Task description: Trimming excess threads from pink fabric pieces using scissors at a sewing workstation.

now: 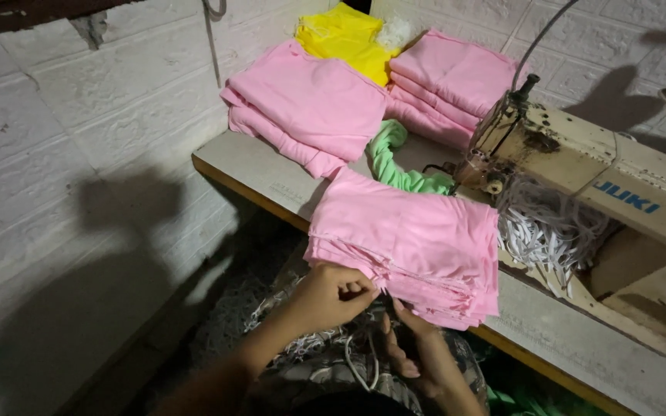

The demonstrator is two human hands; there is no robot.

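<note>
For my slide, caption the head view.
Two hands, left hand and right hand, pinch the edge of a pink fabric stack beside a sewing machine.

Near stack of pink cloth (414,243): soft, matt knit with raw layered edges, pinched by the left hand (331,296) and the right hand (418,347). Far pink piles (310,104) and yellow cloth (346,38): the same matt fabric. Green cloth (395,166): matt, twisted. Sewing machine (580,166): cream painted metal, worn and stained. White elastic tape (549,227): woven, tangled. Table (248,166): smooth pale top. Wall (79,115): rough, white-painted brick pattern.
</note>
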